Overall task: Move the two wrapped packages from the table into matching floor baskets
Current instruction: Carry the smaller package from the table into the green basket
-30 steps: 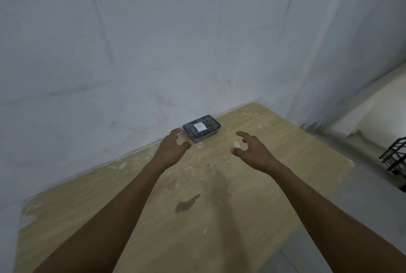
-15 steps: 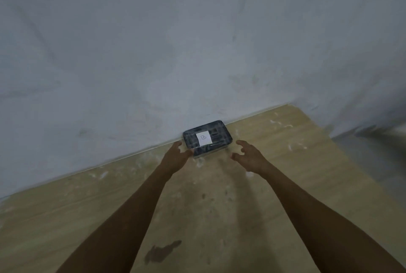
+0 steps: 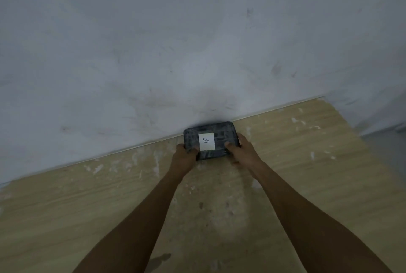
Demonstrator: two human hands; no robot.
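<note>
A dark wrapped package [image 3: 222, 135] with a white label marked "B" lies at the back of the wooden table [image 3: 87, 196], against the wall. My left hand [image 3: 183, 158] grips its left end, thumb on top. My right hand [image 3: 241, 152] grips its right end, thumb on top and fingers around the side. Only one package is in view. No basket is in view.
A scuffed grey-white wall [image 3: 197, 42] rises right behind the package. The table top carries white paint marks and a dark stain [image 3: 161, 259] near its front. The table's right edge [image 3: 373, 147] drops to a grey floor.
Both hands have reached forward and closed on the ends of the package, which they were short of before. The view has swung left and closer to the table.
</note>
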